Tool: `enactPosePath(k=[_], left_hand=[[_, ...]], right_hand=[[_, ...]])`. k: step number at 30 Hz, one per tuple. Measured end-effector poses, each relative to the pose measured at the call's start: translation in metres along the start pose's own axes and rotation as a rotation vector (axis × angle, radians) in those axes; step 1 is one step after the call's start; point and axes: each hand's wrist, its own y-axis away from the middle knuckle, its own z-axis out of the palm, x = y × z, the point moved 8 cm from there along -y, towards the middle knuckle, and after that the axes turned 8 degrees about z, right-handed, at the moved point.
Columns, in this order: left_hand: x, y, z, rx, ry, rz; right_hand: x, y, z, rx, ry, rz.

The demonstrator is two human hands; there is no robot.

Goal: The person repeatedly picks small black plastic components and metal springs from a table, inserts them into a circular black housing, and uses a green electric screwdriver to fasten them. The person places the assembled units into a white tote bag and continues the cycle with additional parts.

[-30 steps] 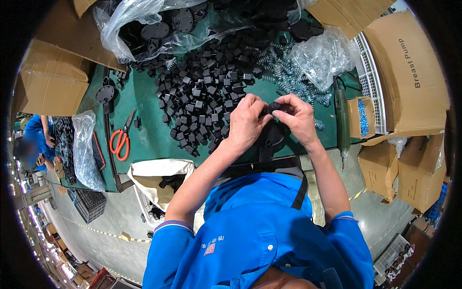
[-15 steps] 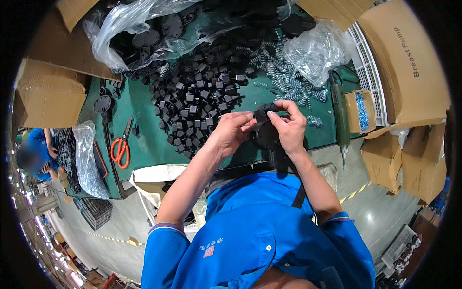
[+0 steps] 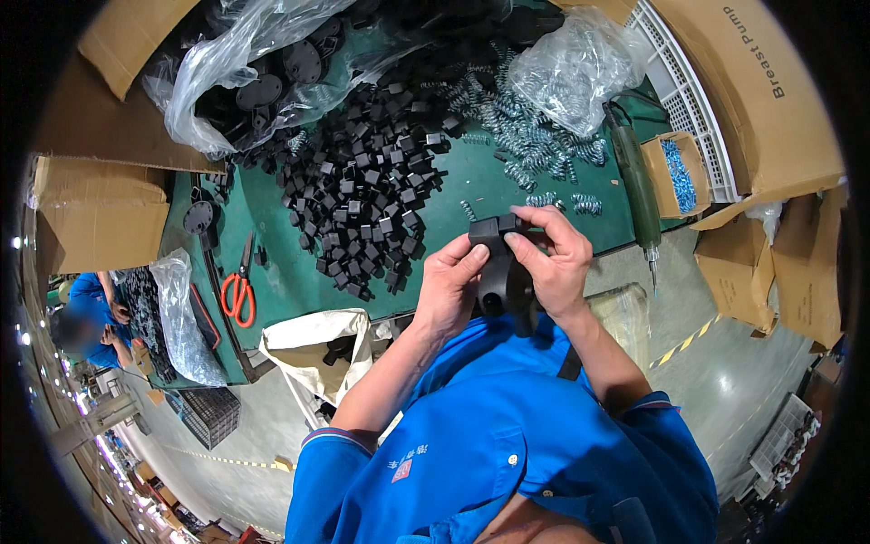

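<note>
Between my two hands, just over the near edge of the bench, is a black plastic part [image 3: 504, 281] with a squarish block at its upper end and a rounded body below. My left hand [image 3: 450, 283] grips its left side, with the thumb along the block. My right hand [image 3: 555, 260] pinches the block's right end between thumb and fingers; whatever else these fingers cover is hidden. Just beyond lie a few loose springs [image 3: 544, 199]. A large heap of small black blocks [image 3: 362, 195] spreads to the left, and a pile of metal springs [image 3: 535, 122] sits farther back.
Orange-handled scissors [image 3: 239, 295] lie at left. A green electric screwdriver [image 3: 636, 181] and a small box of blue screws [image 3: 678, 175] are at right, near a white crate [image 3: 693, 100] and cardboard boxes [image 3: 779, 118]. A co-worker [image 3: 95, 313] sits far left. A white cloth bag [image 3: 317, 349] hangs below the bench.
The black part has turned in my hands, its block now facing up and its body tilted toward me. My left hand has come lower, closer to me. The whole view has shifted slightly.
</note>
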Motion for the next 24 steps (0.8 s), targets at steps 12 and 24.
enactPosePath(k=[12, 24], left_hand=[[0.046, -0.006, 0.015, -0.209, -0.861, 0.208], [0.022, -0.021, 0.041, -0.394, -1.650, 0.550]], right_hand=[[0.021, 0.011, -0.011, -0.114, -0.019, -0.052], [0.052, 0.018, -0.012, 0.054, 0.693, -0.266]])
